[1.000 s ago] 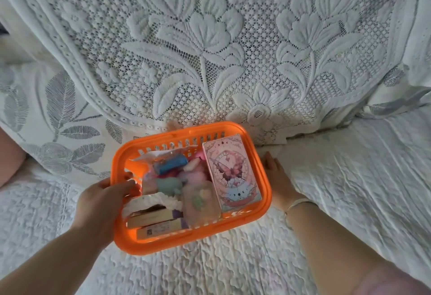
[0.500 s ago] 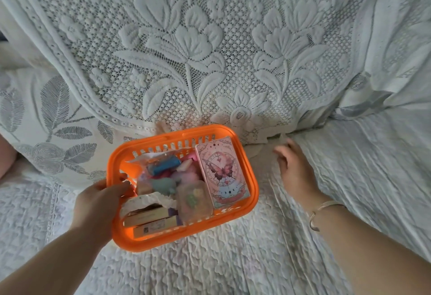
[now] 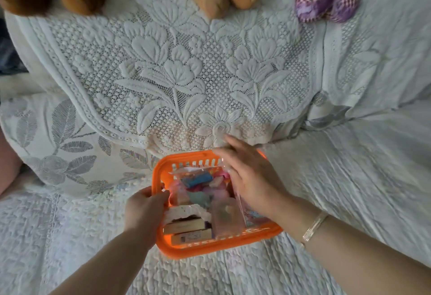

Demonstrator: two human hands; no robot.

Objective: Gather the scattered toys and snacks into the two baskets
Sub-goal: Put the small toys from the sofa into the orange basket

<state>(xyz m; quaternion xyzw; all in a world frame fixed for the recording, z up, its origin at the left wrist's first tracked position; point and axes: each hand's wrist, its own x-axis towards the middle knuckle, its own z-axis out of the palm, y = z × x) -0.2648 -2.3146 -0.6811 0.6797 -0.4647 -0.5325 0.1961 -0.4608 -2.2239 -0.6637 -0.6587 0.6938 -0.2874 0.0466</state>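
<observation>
Holding orange basket (image 3: 161, 168) by its rim with curled left hand (image 3: 143, 210), right hand (image 3: 251, 178) flat, fingers straight, over pink butterfly box (image 3: 253, 216), candy bag (image 3: 198, 180) and small boxes (image 3: 186, 230) inside

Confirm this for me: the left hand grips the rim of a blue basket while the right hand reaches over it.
Not quite. The basket is orange, not blue, as the head view shows. The rest holds: the left hand grips its rim and the right hand reaches over it.
</observation>
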